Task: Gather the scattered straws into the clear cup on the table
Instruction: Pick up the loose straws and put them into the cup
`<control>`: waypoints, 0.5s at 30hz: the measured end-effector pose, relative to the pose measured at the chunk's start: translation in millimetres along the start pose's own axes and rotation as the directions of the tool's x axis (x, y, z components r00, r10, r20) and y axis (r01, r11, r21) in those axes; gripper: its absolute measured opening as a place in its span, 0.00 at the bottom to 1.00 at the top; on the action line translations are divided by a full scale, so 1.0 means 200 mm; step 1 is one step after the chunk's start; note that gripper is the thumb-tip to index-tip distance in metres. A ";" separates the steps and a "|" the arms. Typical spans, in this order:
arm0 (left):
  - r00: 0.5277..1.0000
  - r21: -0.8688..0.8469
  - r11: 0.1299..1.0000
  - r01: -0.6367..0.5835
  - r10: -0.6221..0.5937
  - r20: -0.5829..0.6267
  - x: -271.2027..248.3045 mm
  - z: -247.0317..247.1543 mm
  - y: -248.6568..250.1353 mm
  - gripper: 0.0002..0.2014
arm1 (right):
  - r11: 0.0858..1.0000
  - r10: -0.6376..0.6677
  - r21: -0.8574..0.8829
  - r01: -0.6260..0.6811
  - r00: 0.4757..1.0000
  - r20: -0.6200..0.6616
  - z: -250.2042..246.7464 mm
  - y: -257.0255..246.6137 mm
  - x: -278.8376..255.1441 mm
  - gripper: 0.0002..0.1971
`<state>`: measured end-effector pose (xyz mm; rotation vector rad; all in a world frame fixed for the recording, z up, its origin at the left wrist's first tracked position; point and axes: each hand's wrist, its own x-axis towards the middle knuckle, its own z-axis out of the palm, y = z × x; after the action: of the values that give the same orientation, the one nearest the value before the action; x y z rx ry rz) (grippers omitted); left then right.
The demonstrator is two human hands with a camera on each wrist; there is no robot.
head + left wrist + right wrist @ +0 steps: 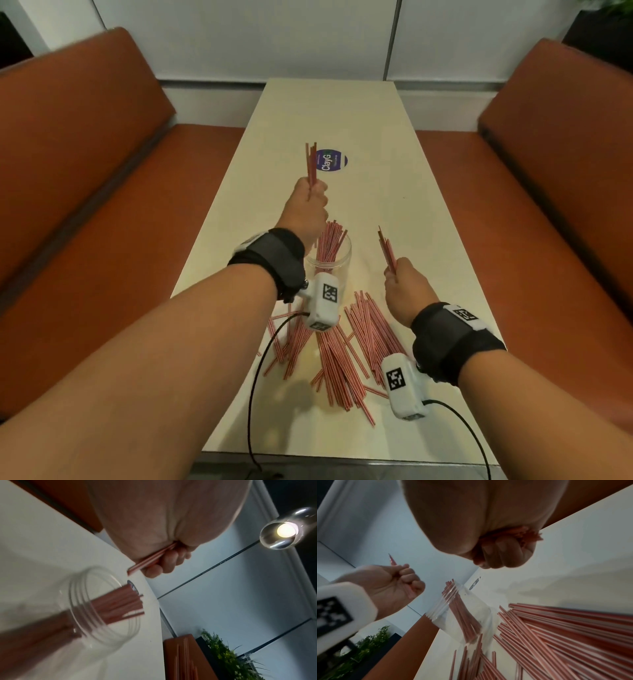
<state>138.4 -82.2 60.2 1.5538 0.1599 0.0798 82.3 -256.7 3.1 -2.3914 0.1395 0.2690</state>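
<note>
A clear cup [337, 258] stands mid-table with several red-and-white striped straws [329, 245] upright in it. My left hand [310, 202] is raised above and just beyond the cup, fist curled round a small bunch of straws [311, 166] that points up. The left wrist view shows their lower ends [147, 563] poking from the fist over the cup's mouth [102, 601]. To the right of the cup my right hand [404, 284] grips another bunch [387, 250]. Many loose straws [342, 349] lie in a heap nearer me.
The long cream table [428, 205] carries a round purple sticker [330, 161] beyond the cup. Orange bench seats [85, 171] flank it on both sides. Black cables [260, 370] run from the wrist cameras over the near edge. A wall closes the far end.
</note>
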 end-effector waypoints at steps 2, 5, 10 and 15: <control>0.998 0.035 0.999 -0.033 0.031 0.047 0.01 0.06 -0.04 0.11 | 1.000 -0.016 0.001 0.016 1.000 -0.007 -0.01 0.01 -0.01 0.13; 0.997 0.102 0.995 -0.006 -0.001 0.073 0.00 0.10 -0.12 0.11 | 1.000 -0.013 0.001 0.013 1.000 -0.011 -0.01 0.02 -0.03 0.12; 0.994 0.183 0.983 0.007 -0.026 0.102 -0.04 0.09 -0.16 0.09 | 1.000 -0.021 0.021 0.021 1.000 -0.005 -0.01 0.04 -0.05 0.12; 0.991 0.367 0.921 -0.132 0.122 0.051 -0.06 -0.09 -0.09 0.31 | 0.998 -0.013 0.067 0.012 1.000 0.012 -0.01 0.06 -0.05 0.12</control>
<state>122.7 -66.9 42.4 1.9423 0.0532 0.1368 69.9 -266.6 -1.8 -2.3233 0.1257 0.2694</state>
